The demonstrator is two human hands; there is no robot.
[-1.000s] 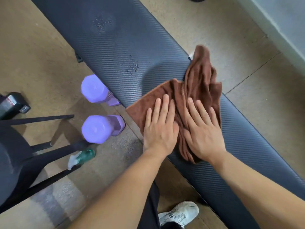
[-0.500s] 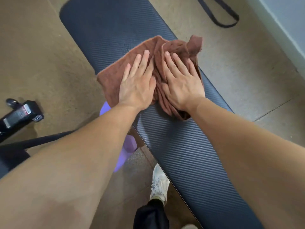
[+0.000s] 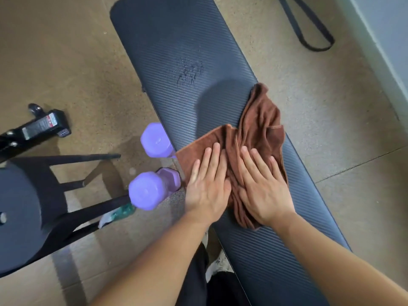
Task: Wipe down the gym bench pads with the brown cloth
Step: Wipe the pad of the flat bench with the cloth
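Straight, spread fingers (image 3: 213,160) of the left hand (image 3: 207,191) lie flat on a crumpled brown terry cloth (image 3: 258,129). The right hand (image 3: 262,195) presses just beside it, its fingers (image 3: 257,164) equally flat, the two thumbs nearly meeting. Neither hand grasps anything: both are released and bearing down on the cloth.

The cloth sits across the middle of the long, dark, ribbed padded surface (image 3: 176,51) of the gym bench, its left corner reaching the pad's edge. Further up the pad, apart from the cloth, is a patch of wet droplets (image 3: 189,70). On the tan floor (image 3: 66,62) left of the bench lie two purple hexagonal dumbbells (image 3: 148,191), near a round black stool (image 3: 19,217).

This looks like mid-wipe. The next move likely calls for sliding the cloth forward over the droplets with even pressure, so it does not bunch.
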